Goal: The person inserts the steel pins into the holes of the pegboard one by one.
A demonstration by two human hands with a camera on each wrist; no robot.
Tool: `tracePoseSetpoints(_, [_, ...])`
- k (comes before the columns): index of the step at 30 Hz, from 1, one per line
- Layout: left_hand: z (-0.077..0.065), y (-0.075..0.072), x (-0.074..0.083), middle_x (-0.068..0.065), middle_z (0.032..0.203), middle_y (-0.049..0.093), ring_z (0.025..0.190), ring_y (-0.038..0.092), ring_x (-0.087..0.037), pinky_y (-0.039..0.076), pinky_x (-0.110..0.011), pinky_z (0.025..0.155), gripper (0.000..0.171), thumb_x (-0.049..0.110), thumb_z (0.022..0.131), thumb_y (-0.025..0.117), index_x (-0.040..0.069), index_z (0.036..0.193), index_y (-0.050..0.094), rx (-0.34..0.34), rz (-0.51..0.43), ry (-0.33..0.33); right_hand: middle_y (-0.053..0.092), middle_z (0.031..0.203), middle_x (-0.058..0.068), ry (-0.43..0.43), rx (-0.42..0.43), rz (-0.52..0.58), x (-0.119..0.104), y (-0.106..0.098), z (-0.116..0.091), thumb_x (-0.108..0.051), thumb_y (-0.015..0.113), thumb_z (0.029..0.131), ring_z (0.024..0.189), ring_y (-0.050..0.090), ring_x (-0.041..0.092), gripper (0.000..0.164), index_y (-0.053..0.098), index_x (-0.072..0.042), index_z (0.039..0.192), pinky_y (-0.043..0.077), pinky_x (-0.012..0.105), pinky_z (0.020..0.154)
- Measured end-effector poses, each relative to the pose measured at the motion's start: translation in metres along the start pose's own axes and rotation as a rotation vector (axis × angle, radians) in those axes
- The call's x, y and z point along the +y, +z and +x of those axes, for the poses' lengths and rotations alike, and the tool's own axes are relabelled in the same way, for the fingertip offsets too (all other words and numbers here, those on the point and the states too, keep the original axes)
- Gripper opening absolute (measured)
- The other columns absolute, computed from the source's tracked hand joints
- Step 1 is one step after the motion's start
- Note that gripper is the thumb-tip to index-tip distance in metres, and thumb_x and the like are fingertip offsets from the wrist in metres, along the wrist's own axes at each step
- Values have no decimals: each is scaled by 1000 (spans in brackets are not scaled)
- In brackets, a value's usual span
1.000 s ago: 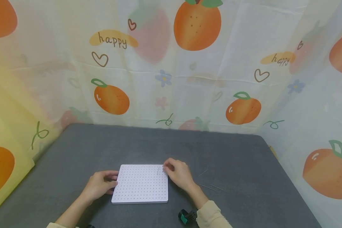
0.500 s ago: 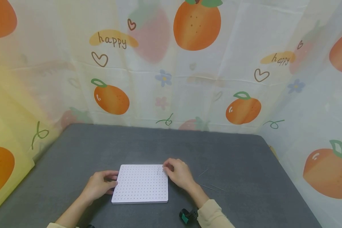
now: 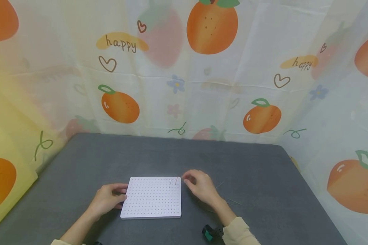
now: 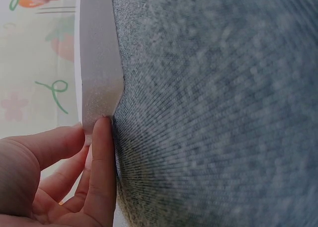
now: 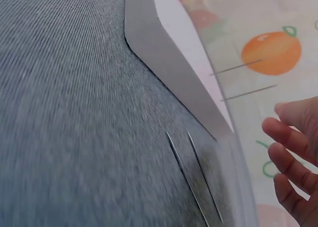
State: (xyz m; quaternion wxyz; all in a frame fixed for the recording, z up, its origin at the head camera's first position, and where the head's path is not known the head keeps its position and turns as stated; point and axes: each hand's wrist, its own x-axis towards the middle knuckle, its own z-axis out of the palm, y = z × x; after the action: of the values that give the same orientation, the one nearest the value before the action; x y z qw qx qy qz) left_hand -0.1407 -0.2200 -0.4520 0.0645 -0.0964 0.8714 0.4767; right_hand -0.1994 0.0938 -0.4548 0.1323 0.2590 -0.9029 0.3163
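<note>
A white pegboard [image 3: 150, 204] with rows of small holes lies flat on the table. My left hand [image 3: 105, 199] holds its left edge, thumb and fingertips against the side wall, as the left wrist view shows. Two thin metal rods stand upright near the board's far right corner: one rod [image 3: 170, 183] and, closer to the corner, a second rod [image 3: 176, 181]. Just right of that corner is my right hand [image 3: 200, 185], fingers loosely bent and holding nothing. In the right wrist view its fingers [image 5: 293, 167] are apart from both upright rods [image 5: 248, 93].
More thin rods [image 5: 186, 177] lie loose on the grey table [image 3: 251, 170] right of the board, partly hidden by my right forearm in the head view. A black strap with a green patch [image 3: 209, 234] is at my right wrist. A fruit-print curtain [image 3: 202, 85] surrounds the table.
My right hand has let go of the rod near the corner and moved a little to the right, leaving it standing. The left hand and the board have stayed put.
</note>
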Motion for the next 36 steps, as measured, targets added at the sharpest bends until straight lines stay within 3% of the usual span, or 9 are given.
tracePoseSetpoints(7, [1,0,-1,-13,99,63,74,62,-17,58,-30,56,42,-1,77,64,-3,119,57,-2,1,2,63,83,-9,-36,54,51,10,-15,-11,-9,69,79,73,58,9,13,66,-17,90,51,25,62])
tracePoseSetpoints(16, [1,0,-1,-13,99,62,74,61,-16,58,-30,56,42,1,78,65,-2,119,57,-10,35,-2,63,88,-12,20,64,110,26,-44,-28,-10,68,82,81,59,6,14,66,-19,93,56,33,68])
tracePoseSetpoints(36, [0,-1,1,-13,98,63,74,62,-17,58,-30,56,42,0,78,65,-3,119,58,-8,12,2,64,88,-13,141,165,6,66,-78,-79,-2,73,74,81,61,6,26,65,-18,92,55,30,67])
